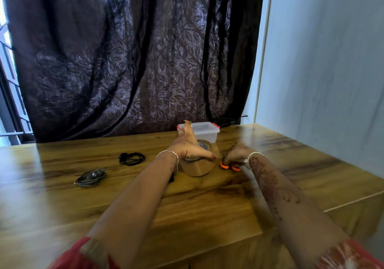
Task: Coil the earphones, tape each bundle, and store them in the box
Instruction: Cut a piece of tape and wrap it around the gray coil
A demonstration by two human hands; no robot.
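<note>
Red sleeves (91,254) fill the bottom corners of the frame, and two bare forearms reach up the wooden table (207,210) toward its middle. At centre left lie two coiled earphone bundles, well apart: a grey bundle (90,177) nearer, a black bundle (131,158) farther. Both look light, limp and springy, so a judgement is that each should be pinched across all its loops at once, or the coil will unwind.

Near centre frame the left hand (187,147) rests flat on the brown tape roll (197,165), fingers extended, thumb along the rim. Just beside it, lower right of centre, the right hand (235,154) is curled down onto orange-handled scissors (229,166); motion blur hides whether the fingers are through the loops. The roll seems stiff and fairly heavy, best held by its rim.

Behind the roll stands the clear box (204,130), its lid on with red clips. A dark curtain (128,57) hangs beyond.
</note>
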